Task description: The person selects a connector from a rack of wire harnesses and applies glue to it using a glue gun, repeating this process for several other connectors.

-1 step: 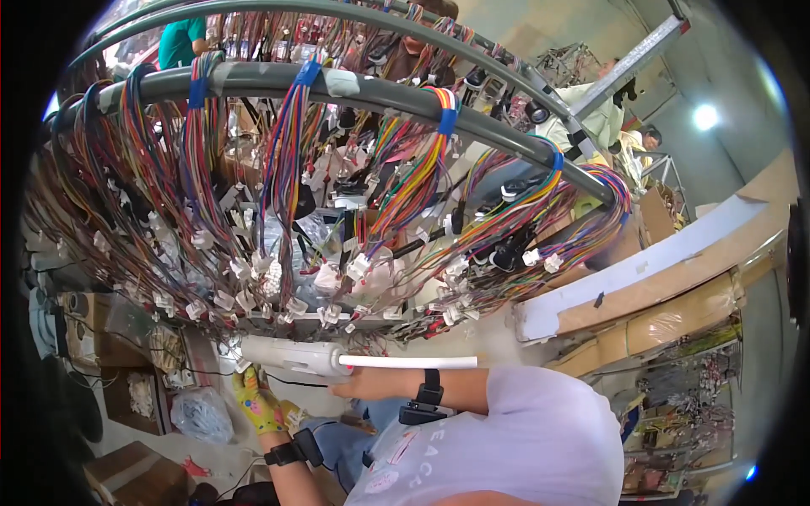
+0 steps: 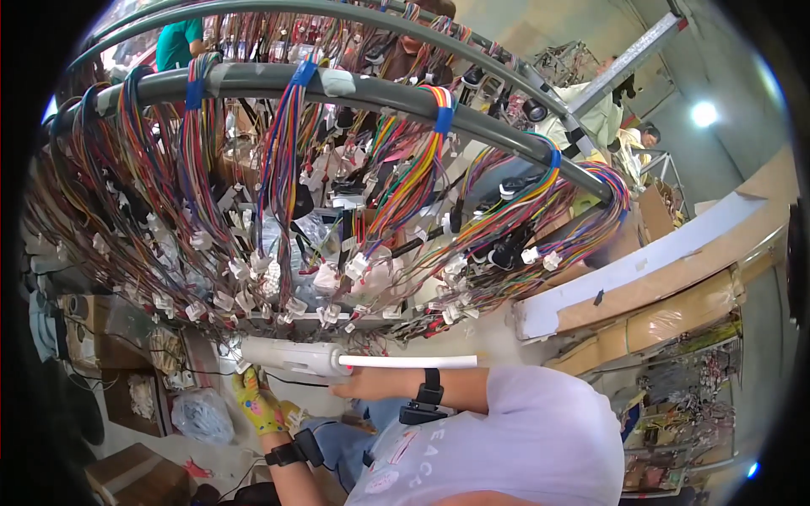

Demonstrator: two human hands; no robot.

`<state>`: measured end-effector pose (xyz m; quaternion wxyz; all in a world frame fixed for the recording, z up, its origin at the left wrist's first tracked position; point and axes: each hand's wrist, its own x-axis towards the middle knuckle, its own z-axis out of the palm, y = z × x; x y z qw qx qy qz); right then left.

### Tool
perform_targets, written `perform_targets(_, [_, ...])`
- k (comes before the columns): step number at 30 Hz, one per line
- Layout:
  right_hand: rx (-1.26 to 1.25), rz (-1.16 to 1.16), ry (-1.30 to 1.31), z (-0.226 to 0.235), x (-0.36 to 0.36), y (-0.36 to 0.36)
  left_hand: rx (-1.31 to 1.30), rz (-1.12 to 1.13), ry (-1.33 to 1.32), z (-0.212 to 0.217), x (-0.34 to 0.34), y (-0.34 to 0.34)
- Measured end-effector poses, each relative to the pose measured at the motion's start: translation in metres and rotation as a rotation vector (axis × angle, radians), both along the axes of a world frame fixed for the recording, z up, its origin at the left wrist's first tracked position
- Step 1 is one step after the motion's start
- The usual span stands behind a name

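Observation:
A white hot glue gun (image 2: 291,356) lies level before me, with a white glue stick (image 2: 409,362) out of its back end. My bare right hand (image 2: 350,385) grips it from below; the gun's body hides part of the fingers. My left hand (image 2: 260,405), in a yellow patterned glove, is just below the gun's front end. Its fingers are closed at a small white connector (image 2: 243,367); the exact grip is hard to see. Above both hands hang bundles of coloured wires (image 2: 283,160) with white connectors at their lower ends.
A curved grey rail (image 2: 380,91) carries the wire bundles. Cardboard boxes (image 2: 139,476) and a clear plastic bag (image 2: 202,416) sit at lower left. Long cardboard pieces (image 2: 658,316) lie on the right. Other people are farther off, one in a green top (image 2: 175,46).

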<state>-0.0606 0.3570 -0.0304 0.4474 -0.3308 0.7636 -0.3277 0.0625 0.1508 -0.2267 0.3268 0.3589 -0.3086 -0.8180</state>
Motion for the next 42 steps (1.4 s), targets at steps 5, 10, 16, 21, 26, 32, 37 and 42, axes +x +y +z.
perform_targets(5, [-0.110, -0.050, -0.006, -0.006, 0.000, 0.003, -0.053, -0.014, 0.042, 0.000, -0.008, 0.002])
perform_targets(10, [0.071, 0.066, 0.155, -0.008, -0.006, 0.009, -0.011, 0.006, 0.068, 0.019, -0.019, 0.007])
perform_targets(16, [0.040, 0.150, 0.062, -0.061, 0.001, 0.014, -0.071, -0.051, -0.002, 0.016, 0.000, 0.005])
perform_targets(21, [-0.260, -0.072, -0.185, -0.046, -0.007, 0.000, -0.131, -0.075, -0.046, 0.030, -0.018, 0.007])
perform_targets(26, [-0.304, -0.191, -0.301, -0.070, 0.000, -0.020, -0.015, 0.055, 0.011, 0.019, -0.026, 0.003])
perform_targets(32, [-0.255, -0.192, -0.412, -0.060, 0.004, -0.034, 0.020, 0.095, 0.036, 0.032, -0.024, 0.003])
perform_targets(37, [-0.220, -0.221, -0.375, -0.060, 0.007, -0.035, 0.053, 0.108, 0.024, 0.028, -0.026, 0.003])
perform_targets(42, [-0.188, -0.140, -0.344, -0.060, 0.001, -0.032, 0.056, 0.136, 0.066, 0.029, -0.027, 0.006])
